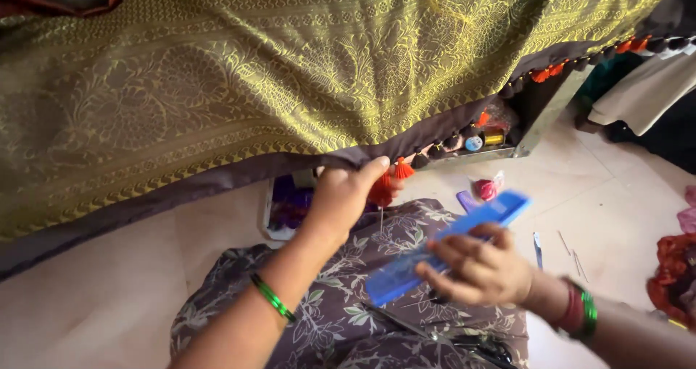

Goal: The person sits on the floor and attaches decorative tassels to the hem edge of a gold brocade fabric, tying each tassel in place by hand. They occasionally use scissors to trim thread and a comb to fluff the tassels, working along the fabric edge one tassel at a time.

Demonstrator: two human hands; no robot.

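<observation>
We see the left hand pinching the dark hem of the gold brocade sari at an orange tassel, fingers clamped on the cloth, while the right hand grips a blue plastic comb above the floral-print lap, fingers closed around it.

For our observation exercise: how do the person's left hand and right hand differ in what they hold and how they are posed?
The left hand reaches up and pinches an orange tassel at the gold cloth's edge; the right hand sits lower, over the lap, gripping a blue comb. The left wrist bears a thin green bangle, the right green and red ones. Both hands are shut on something.
</observation>
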